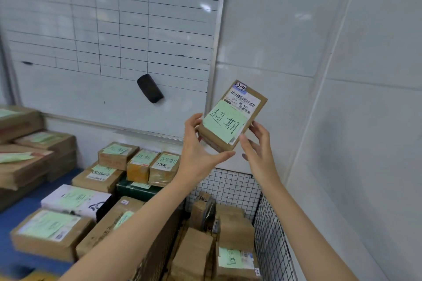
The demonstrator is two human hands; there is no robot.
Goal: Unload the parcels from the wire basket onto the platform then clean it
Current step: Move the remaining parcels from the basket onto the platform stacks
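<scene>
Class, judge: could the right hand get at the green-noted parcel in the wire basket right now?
Probably not yet: the right hand helps the left hand hold the small parcel aloft. Otherwise the wire basket is open-topped and the green-noted parcel lies uncovered.

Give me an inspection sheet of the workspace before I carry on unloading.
Surface: blue platform, mostly covered by stacked parcels bearing green notes.
Job's things: small parcel, green note on its face, held up over the wire basket; brown parcels lie inside the basket.
Clutter: nothing seen.
Grippers: left hand and right hand both grip the small parcel at its lower end.
Cables: nothing seen.
Surroundings: whiteboard with ruled grid, black eraser stuck on it; white wall to the right.
</scene>
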